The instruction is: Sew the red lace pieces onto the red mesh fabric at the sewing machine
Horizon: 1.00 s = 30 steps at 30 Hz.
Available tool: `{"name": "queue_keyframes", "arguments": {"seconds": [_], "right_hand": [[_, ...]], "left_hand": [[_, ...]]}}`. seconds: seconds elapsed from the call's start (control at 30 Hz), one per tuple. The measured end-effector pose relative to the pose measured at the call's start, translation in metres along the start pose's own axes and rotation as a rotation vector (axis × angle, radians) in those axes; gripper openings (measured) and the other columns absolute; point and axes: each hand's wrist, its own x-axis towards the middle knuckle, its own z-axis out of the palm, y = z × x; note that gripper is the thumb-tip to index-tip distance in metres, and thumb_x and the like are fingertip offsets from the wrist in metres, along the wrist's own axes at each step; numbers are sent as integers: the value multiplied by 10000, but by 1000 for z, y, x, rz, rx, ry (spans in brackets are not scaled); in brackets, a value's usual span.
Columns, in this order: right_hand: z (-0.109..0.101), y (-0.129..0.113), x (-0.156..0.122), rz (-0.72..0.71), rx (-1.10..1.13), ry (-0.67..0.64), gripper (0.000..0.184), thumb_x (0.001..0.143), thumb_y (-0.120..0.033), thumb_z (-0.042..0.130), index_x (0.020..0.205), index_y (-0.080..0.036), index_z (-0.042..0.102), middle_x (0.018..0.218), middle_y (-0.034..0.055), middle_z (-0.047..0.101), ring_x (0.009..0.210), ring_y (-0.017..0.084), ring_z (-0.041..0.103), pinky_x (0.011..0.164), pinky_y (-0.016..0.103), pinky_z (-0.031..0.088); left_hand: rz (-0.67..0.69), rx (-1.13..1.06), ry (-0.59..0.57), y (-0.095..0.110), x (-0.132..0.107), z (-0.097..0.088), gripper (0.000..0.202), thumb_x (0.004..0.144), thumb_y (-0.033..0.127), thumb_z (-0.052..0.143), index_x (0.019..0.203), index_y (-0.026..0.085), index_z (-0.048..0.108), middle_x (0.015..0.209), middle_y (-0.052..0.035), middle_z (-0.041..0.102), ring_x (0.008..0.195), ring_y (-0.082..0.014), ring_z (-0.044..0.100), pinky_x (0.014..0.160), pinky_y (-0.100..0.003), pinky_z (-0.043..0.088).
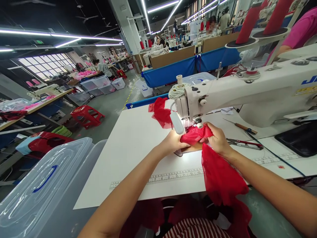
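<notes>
Grips the cloth (pixel 195 134) with the left hand (pixel 173 142), fingers curled on its left edge. Grips the same cloth with the right hand (pixel 218 140) from the other side, fingers bent over the bunched part. Lies red and thin on the table (pixel 128 148), just below the needle of the machine (pixel 247 89), between both hands, in the light of the small lamp. Hangs down from under the right hand, over the front edge of the table.

Behind the machine head, also on the table: a second red piece (pixel 160 114), crumpled, well apart from the hands. Just right of the right hand: scissors (pixel 244 143), flat on the table, not touched. A little farther back: a tool (pixel 244 127) with wooden handle. Along the front of the table: a printed ruler (pixel 173 175). Above the machine, at the right: two red thread cones (pixel 249 23). Left of the table: a clear bin (pixel 42 185) with lid. Farther left, on the floor: a red stool (pixel 86 115). Far behind: other persons at other tables.
</notes>
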Motion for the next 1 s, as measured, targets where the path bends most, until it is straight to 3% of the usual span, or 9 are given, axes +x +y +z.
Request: {"name": "queue_keyframes", "arguments": {"seconds": [0.17, 0.33, 0.47, 0.57, 0.77, 0.9, 1.0], "right_hand": [[-6, -3, 0, -120, -62, -84, 157, 781, -324, 523, 912, -239, 535, 594, -31, 630, 553, 188, 613, 550, 270, 473], [-18, -11, 2, -273, -142, -265, 126, 856, -326, 524, 792, -219, 545, 735, 2, 637, 632, 161, 560, 588, 260, 434], [-25, -11, 4, -447, -358, -487, 134, 882, -163, 422, 851, -202, 546, 796, 30, 600, 687, 165, 529, 599, 264, 406], [-23, -11, 2, -486, -449, -583, 235, 841, -58, 360, 873, -192, 551, 827, 47, 585, 697, 168, 517, 594, 268, 384], [-12, -9, -6, -572, -776, -446, 259, 771, 13, 378, 753, -196, 530, 805, 36, 563, 619, 148, 445, 528, 279, 277], [-10, -7, -6, -623, -736, -420, 275, 825, -14, 415, 876, -199, 612, 948, 60, 669, 730, 162, 569, 592, 259, 373], [-11, -9, -5, -592, -723, -439, 264, 848, -42, 449, 923, -206, 641, 939, 53, 700, 732, 165, 610, 611, 255, 402]], "left_hand": [[204, 322, 120, -14, -7, 15, 199, 822, 154, 531, 642, 192, 454, 667, 10, 506, 612, -141, 503, 573, -272, 425], [395, 553, 196, -25, -17, 25, 147, 817, 97, 473, 709, 179, 528, 798, -55, 609, 725, -181, 545, 619, -297, 438], [507, 682, 254, -27, -22, 32, 209, 907, 119, 429, 770, 173, 578, 785, -58, 605, 697, -174, 530, 596, -294, 426], [555, 753, 295, -26, -21, 35, 292, 918, 46, 371, 772, 163, 596, 715, -40, 578, 615, -160, 472, 535, -293, 367], [575, 859, 317, -21, -22, 37, 296, 938, 46, 372, 810, 152, 617, 691, -27, 554, 562, -142, 442, 474, -282, 322], [492, 828, 200, -11, -28, 30, 296, 936, 95, 356, 978, 139, 646, 767, -60, 590, 623, -159, 495, 492, -269, 399], [441, 711, 95, -2, -34, 22, 325, 915, 252, 430, 1109, 97, 639, 997, -149, 633, 752, -209, 551, 604, -335, 514]]}}
